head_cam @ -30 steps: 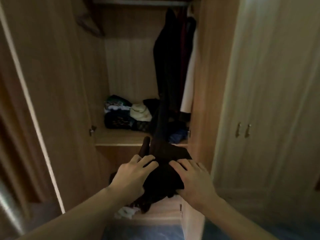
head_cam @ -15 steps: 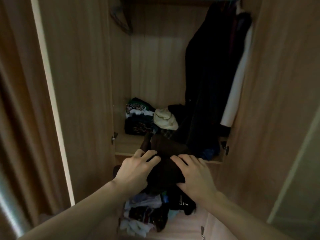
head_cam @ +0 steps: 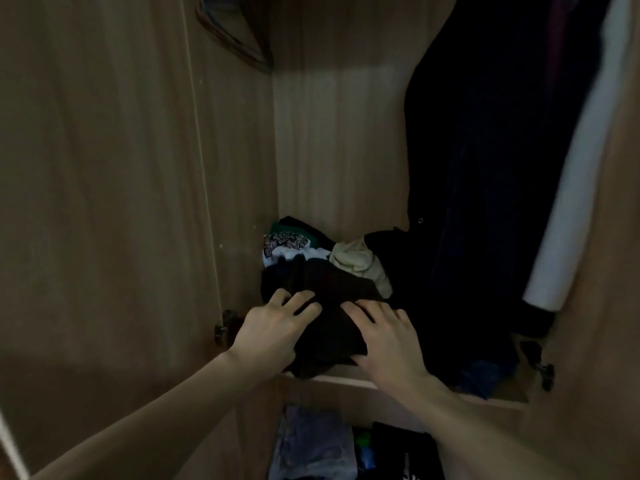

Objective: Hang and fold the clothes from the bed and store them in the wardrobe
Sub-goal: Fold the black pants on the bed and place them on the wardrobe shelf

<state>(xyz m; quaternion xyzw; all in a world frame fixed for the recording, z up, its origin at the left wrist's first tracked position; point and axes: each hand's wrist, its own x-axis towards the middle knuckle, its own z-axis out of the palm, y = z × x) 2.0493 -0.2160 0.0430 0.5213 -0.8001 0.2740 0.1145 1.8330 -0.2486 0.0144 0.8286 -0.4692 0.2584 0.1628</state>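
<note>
A person's left hand [head_cam: 277, 327] and right hand [head_cam: 388, 337] rest on a dark folded garment [head_cam: 329, 303] lying at the front of a shelf [head_cam: 339, 382] inside a dim wooden wardrobe [head_cam: 332, 140]. Its near end hangs a little over the shelf's edge. Both hands are released rather than clenched: the fingers lie spread and nearly straight across the top of the cloth, one hand at each side, with the right thumb laid along the garment's near edge. The left thumb is hidden.

Just beyond the fingertips sits a stack of folded clothes [head_cam: 287, 244], a patterned piece showing near its top, and beside it, beyond the right hand, a crumpled cream garment [head_cam: 360, 263]. Further out past the right hand hang dark clothes [head_cam: 485, 161] reaching down to the shelf, with a white garment [head_cam: 588, 188] at their outer side and a bit of blue cloth [head_cam: 481, 375] on the shelf under them. High above the left hand, bare hangers [head_cam: 235, 39] hang in the corner. A metal hinge [head_cam: 225, 327] sits just outside the left hand. Below both wrists, in the lower compartment, lie a grey-blue garment [head_cam: 311, 441] and a black garment [head_cam: 405, 452].
</note>
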